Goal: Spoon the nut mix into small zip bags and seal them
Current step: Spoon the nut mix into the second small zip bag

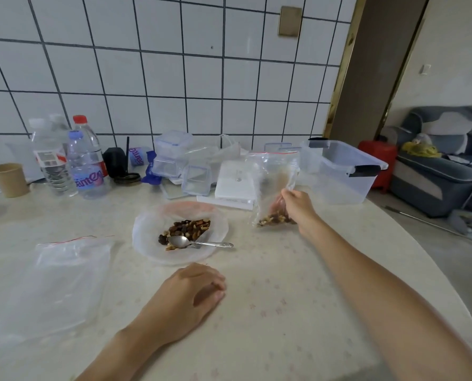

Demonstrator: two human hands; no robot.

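The nut mix [186,228] sits in your translucent plate [152,243] mid-table [284,312], spoon [199,242] resting across it. Your right hand [298,204] pinches a partly filled zip bag [273,185] upright beyond. Your left hand [193,295] rests loosely curled, holding nothing. An empty bag [61,276] lies flat at left.

The zip bags [273,185] [61,276] are thin, clear, glossy plastic film. The plate [152,251] is translucent, frosted plastic. The spoon [193,243] is polished, reflective metal. The desk [284,312] has a smooth, matt, pale surface. The storage bin [344,174] is clear rigid plastic. The cup [8,180] is matt brown paper. The wall tiles [160,72] are glossy.
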